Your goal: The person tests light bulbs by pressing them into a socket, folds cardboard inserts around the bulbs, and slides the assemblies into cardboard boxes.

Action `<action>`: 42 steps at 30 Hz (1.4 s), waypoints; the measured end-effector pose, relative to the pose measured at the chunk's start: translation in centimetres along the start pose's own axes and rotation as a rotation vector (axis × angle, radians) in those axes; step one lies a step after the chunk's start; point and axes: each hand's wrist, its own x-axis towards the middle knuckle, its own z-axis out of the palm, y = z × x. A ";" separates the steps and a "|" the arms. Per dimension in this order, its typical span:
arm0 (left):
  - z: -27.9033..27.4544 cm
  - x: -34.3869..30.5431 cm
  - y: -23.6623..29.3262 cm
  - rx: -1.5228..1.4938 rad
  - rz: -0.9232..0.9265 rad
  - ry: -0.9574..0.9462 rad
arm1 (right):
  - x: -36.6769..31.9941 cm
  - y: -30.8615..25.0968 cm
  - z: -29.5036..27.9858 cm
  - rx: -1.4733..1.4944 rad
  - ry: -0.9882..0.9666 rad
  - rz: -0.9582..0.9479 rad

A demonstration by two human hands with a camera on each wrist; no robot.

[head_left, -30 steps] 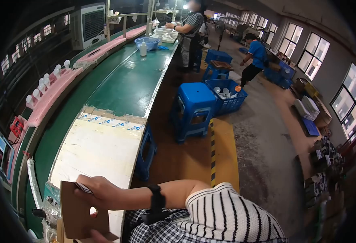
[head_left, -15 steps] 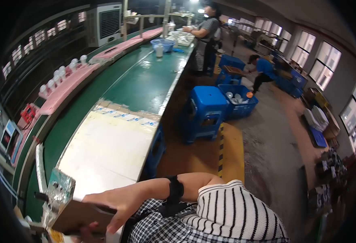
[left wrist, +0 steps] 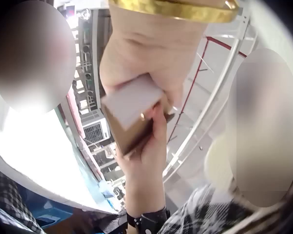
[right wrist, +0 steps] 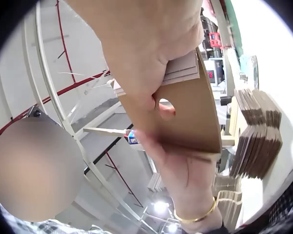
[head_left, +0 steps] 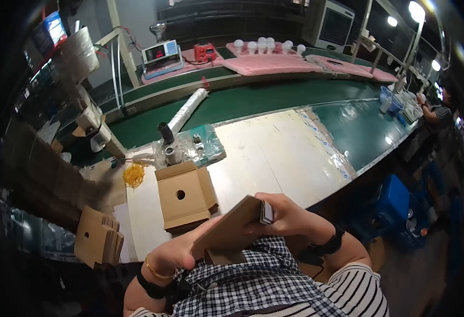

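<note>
In front of the checked apron, both hands hold a folded brown cardboard insert (head_left: 229, 227) with a round hole and flaps. My right hand (head_left: 292, 216) grips its right end, where the layered white edges of the flaps show. From the left, my left hand (head_left: 182, 248) holds the lower side, its fingers mostly hidden behind the board. In the right wrist view, the insert (right wrist: 192, 109) spans between the right hand (right wrist: 141, 53) above and the left hand (right wrist: 188, 173) below. A stack of similar cardboard inserts (head_left: 182, 193) lies on the bench just beyond the hands.
Another cardboard stack (head_left: 97, 238) stands at the bench's left edge, near yellow rubber bands (head_left: 134, 175). Behind are a plastic-wrapped fixture (head_left: 205, 148) with metal posts and a white board (head_left: 274, 153). Further back are a digital display (head_left: 161, 53) and several bulbs (head_left: 262, 46) on pink foam.
The head view has swung left, from along the bench to facing it, bringing the cardboard stacks into view. The held insert has been turned and now stands tilted between both hands.
</note>
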 end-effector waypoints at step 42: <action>0.9 1.4 0.4 0.830 0.316 0.459 | 1.7 0.9 1.1 0.391 0.169 0.079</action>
